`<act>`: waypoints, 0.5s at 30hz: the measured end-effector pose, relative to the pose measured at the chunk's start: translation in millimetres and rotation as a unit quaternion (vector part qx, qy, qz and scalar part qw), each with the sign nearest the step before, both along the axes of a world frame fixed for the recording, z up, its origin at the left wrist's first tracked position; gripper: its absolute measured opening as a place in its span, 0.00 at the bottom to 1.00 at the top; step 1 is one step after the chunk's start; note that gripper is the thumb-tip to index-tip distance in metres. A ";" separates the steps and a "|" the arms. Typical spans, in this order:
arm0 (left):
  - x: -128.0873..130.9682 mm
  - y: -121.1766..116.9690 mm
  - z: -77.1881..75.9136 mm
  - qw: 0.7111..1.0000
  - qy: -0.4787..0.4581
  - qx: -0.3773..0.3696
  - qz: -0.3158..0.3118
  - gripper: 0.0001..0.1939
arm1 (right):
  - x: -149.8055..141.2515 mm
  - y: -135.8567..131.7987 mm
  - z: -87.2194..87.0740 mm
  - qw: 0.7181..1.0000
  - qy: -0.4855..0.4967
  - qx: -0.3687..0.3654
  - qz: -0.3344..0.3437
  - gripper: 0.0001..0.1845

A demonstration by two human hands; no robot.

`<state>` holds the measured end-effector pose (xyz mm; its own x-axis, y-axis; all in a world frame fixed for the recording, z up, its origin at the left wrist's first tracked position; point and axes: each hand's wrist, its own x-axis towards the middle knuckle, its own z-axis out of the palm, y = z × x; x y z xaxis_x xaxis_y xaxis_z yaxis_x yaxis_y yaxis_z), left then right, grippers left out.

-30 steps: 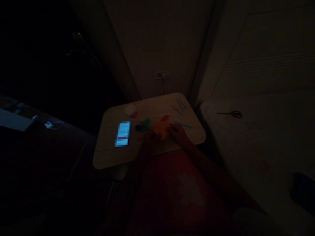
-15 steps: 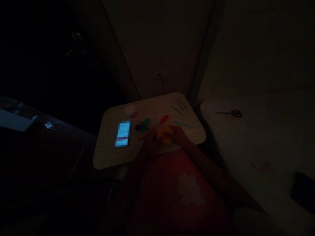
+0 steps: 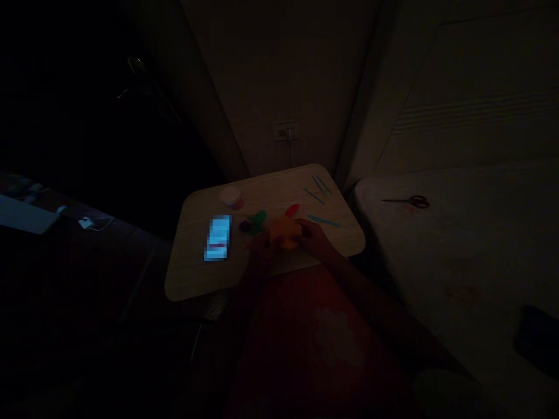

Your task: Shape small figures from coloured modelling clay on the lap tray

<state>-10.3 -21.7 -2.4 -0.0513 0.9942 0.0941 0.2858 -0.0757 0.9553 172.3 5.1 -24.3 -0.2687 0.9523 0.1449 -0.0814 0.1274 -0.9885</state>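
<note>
Between my two hands is a soft-looking orange piece [image 3: 285,233], over the near side of a small wooden table; the dim light hides what it is made of. My left hand [image 3: 262,247] is closed on its left edge, the fingers dark and partly hidden. On its right edge, my right hand [image 3: 312,235] pinches it with thumb and fingers. Just beyond lie a red oval piece [image 3: 292,210] and green pieces [image 3: 257,219] beside a dark purple lump [image 3: 245,226]. A thin reddish stick [image 3: 247,247] shows partly by my left hand.
On the table [image 3: 187,279] are a lit phone [image 3: 218,237], a lidded white tub [image 3: 231,196], several thin blue sticks [image 3: 322,185] and a wider blue tool [image 3: 323,220]. Scissors [image 3: 408,201] lie on the pale surface at right. A wall socket [image 3: 285,132] holds a plug.
The orange piece has shifted left and now shows broader and flatter between my hands. My left hand has moved slightly left, and my right hand now grips the right edge instead of reaching over the piece.
</note>
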 end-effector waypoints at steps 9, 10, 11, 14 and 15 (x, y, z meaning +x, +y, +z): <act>-0.6 1.4 -3.9 0.999 -0.001 -0.014 0.033 0.23 | 4.6 -1.1 2.9 0.998 -0.045 0.011 0.053 0.25; 0.0 1.2 -4.5 1.000 0.006 -0.010 0.024 0.22 | 5.2 -0.5 3.1 0.998 -0.041 0.011 0.053 0.25; 0.5 0.9 -4.9 1.000 0.011 -0.008 0.015 0.21 | 5.6 0.0 3.5 0.998 -0.040 0.014 0.055 0.25; 1.1 -0.2 -5.1 1.000 0.013 -0.015 -0.003 0.21 | 6.2 0.2 4.8 0.996 -0.048 0.027 0.074 0.24; 0.8 -0.5 -5.2 1.000 0.013 -0.018 -0.005 0.21 | 6.3 -0.1 5.0 0.995 -0.052 0.032 0.081 0.23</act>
<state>-9.5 -22.1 -7.7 -0.0399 0.9975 0.0588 0.3092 -0.0436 0.9500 178.5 5.0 -19.3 -0.4352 0.8847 0.1671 -0.0033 0.1840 -0.9829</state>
